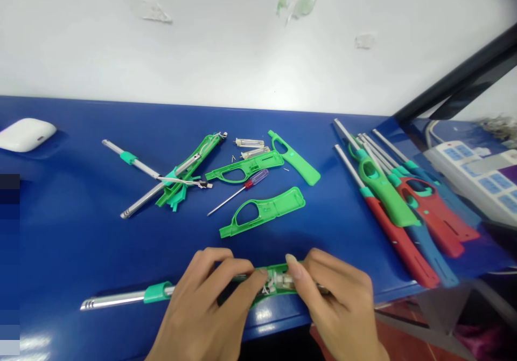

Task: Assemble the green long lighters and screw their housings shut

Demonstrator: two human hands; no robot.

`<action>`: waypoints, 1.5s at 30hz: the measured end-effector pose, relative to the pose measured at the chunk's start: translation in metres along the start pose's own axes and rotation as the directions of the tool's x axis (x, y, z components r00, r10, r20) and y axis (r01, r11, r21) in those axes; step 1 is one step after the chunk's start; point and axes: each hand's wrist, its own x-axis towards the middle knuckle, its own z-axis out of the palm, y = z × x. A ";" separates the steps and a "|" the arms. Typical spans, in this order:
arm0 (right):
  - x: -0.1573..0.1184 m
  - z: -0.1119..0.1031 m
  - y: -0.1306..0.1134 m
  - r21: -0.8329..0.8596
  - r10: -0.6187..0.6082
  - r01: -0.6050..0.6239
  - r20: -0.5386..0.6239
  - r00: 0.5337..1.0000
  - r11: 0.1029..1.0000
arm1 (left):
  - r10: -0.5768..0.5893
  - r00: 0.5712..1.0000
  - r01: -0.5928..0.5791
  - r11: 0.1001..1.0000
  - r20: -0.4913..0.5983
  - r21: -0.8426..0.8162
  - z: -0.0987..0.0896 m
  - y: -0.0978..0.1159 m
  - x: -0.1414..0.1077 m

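Note:
An opened green lighter body [278, 271] lies at the table's front edge, its inner parts and thin wires showing. From its left side a metal tube [117, 299] with a teal collar [157, 292] points left. My left hand [210, 302] is closed on the left part of this lighter, fingertips at the wires. Around its right end, my right hand [339, 302] is closed, the thumb resting over the inner parts. Behind my hands sit a loose green shell half [278, 206] and a screwdriver [256, 178] with a clear purple and red handle.
More green shells [301, 164], clear fuel tanks [249, 143], small screws and metal tubes [141, 199] lie farther back. Assembled lighters [404, 242] are piled right. A white case [28, 134] sits left; a power strip [484, 172] is far right.

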 end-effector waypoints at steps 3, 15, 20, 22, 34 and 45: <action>-0.001 -0.001 -0.001 -0.005 0.001 -0.001 -0.002 1.000 1.000 | -0.013 1.000 0.013 1.000 -0.017 -0.005 0.001 0.001 -0.002; -0.001 -0.001 -0.001 -0.014 -0.003 0.003 0.025 1.000 1.000 | 0.004 1.000 -0.004 1.000 -0.013 -0.003 0.002 0.001 -0.002; 0.000 -0.001 -0.001 -0.011 -0.019 0.020 0.017 1.000 1.000 | 0.006 0.999 -0.006 1.000 -0.038 -0.013 0.002 0.001 -0.001; 0.000 0.000 -0.001 -0.011 -0.028 0.028 0.024 0.999 1.000 | 0.014 1.000 -0.015 1.000 -0.026 -0.005 0.001 0.001 0.000; -0.002 0.000 -0.002 -0.035 -0.039 0.039 -0.001 0.999 0.999 | -0.031 0.999 0.031 0.999 -0.019 0.030 -0.003 0.001 0.000; 0.000 -0.001 -0.005 -0.001 -0.010 0.010 0.003 1.000 1.000 | -0.018 0.998 0.009 0.991 -0.065 -0.131 -0.001 0.007 0.005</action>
